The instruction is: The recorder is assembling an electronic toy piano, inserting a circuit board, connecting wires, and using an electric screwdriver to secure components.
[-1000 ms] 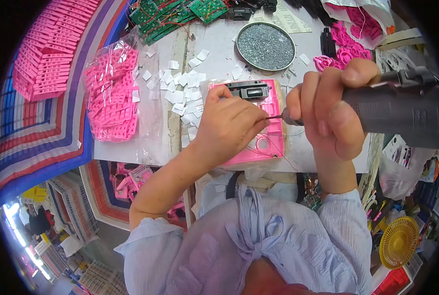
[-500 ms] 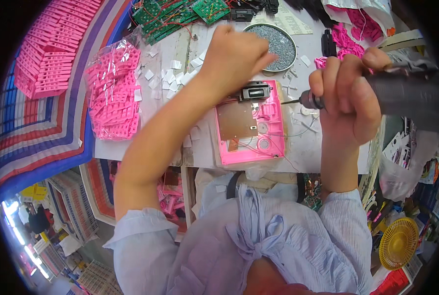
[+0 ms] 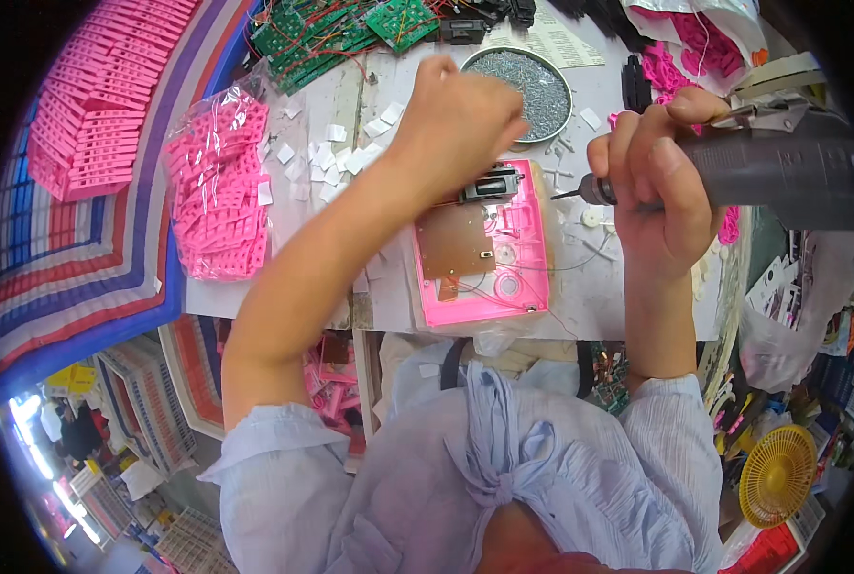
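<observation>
My right hand (image 3: 666, 177) is wrapped round a dark grey electric screwdriver (image 3: 771, 172), its thin bit pointing left, just off the right edge of a pink plastic housing (image 3: 484, 309). Inside that open housing lie a brown circuit board (image 3: 451, 244), thin wires and a black rectangular part (image 3: 492, 184) along its far edge. Above this edge, beside a round dish of small metal screws (image 3: 532, 91), hovers my left hand (image 3: 460, 120). Its fingers are curled closed; whatever they hold, if anything, is hidden.
Small white squares (image 3: 336, 158) lie scattered left of the housing, beside a clear bag of pink parts (image 3: 218, 191). Green circuit boards (image 3: 322, 33) with red wires are heaped at the back. Pink parts (image 3: 102, 105) fill a striped container at far left. A yellow fan (image 3: 776, 475) stands lower right.
The screwdriver has swung slightly, and its body, smeared before, now shows sharply. My left hand remains curled near the dish. The whole scene has shifted slightly in view.
</observation>
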### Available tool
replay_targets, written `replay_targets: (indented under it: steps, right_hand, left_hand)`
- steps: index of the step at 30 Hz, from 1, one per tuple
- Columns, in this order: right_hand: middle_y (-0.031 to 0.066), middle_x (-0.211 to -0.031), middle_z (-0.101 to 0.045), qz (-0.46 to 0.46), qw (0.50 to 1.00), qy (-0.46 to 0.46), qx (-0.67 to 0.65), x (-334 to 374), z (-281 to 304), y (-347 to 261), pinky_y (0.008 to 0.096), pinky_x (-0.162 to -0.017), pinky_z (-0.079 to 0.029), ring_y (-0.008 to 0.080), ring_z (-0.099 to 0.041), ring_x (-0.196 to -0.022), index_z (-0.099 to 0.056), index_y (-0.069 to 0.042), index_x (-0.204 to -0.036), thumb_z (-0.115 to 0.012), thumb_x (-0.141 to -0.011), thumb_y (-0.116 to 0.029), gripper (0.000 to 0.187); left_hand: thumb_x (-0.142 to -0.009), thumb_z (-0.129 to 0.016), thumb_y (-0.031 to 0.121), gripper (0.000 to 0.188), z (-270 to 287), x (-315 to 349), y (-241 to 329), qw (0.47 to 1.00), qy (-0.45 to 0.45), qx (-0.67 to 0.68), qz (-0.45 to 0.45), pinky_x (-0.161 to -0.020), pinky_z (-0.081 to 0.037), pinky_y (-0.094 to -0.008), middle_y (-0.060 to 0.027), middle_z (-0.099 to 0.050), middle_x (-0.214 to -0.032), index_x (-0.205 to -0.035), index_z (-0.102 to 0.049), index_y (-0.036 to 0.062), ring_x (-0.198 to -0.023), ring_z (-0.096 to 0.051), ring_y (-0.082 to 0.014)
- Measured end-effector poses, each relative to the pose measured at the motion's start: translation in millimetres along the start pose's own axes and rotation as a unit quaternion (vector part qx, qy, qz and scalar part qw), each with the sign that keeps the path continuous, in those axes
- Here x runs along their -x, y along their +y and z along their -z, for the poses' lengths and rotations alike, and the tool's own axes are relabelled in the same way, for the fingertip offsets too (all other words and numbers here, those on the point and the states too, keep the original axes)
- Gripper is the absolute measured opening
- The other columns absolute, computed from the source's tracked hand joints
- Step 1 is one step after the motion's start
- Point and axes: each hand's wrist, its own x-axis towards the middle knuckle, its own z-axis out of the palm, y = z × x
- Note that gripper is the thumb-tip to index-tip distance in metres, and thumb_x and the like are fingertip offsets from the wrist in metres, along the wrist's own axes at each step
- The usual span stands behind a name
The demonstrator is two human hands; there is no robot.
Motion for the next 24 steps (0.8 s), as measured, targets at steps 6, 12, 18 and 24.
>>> replay_targets:
  steps: [6,12,18,24]
  right_hand:
    - [0.0001,-0.065,-0.044,-0.030,0.997,-0.052,-0.051,7.6,-24.8,-1.7,0.0337,-0.063,-0.047,0.0118,-0.043,-0.056,-0.048,-0.012,-0.125,-0.059,-0.095,-0.012,0.032]
    - [0.0051,-0.067,-0.051,-0.033,0.995,-0.016,-0.089,12.5,-36.9,2.4,0.0353,-0.059,-0.051,0.0127,-0.048,-0.054,-0.045,-0.004,-0.117,-0.062,-0.090,-0.004,0.032]
    - [0.0063,-0.067,-0.051,-0.031,0.995,-0.008,-0.095,11.7,-36.5,4.6,0.0362,-0.059,-0.053,0.0131,-0.049,-0.053,-0.044,-0.002,-0.115,-0.062,-0.089,-0.002,0.032]
    - [0.0019,-0.064,-0.043,-0.023,0.999,-0.025,-0.021,7.7,-24.6,15.5,0.0358,-0.061,-0.047,0.0133,-0.043,-0.054,-0.049,-0.009,-0.120,-0.057,-0.093,-0.004,0.028]
  left_hand:
    - [-0.082,-0.076,0.015,0.010,23.3,67.8,58.8,0.987,0.040,0.144,0.055,-0.089,-0.040,-0.0400,-0.0005,-0.070,-0.084,-0.087,-0.069,0.0111,-0.078,-0.065,-0.0174]
    - [-0.081,-0.077,0.013,0.013,23.0,78.5,67.3,0.981,0.056,0.170,0.077,-0.088,-0.040,-0.0381,0.0007,-0.070,-0.085,-0.088,-0.068,0.0106,-0.077,-0.064,-0.0172]
    - [-0.078,-0.080,0.016,0.016,19.2,76.7,63.8,0.980,0.082,0.169,0.065,-0.089,-0.038,-0.0391,0.0007,-0.069,-0.081,-0.089,-0.068,0.0114,-0.073,-0.063,-0.0177]
    - [-0.075,-0.081,0.021,0.024,23.6,69.5,63.6,0.988,0.038,0.083,0.122,-0.097,-0.030,-0.0492,0.0020,-0.069,-0.089,-0.094,-0.068,0.0141,-0.087,-0.062,-0.0178]
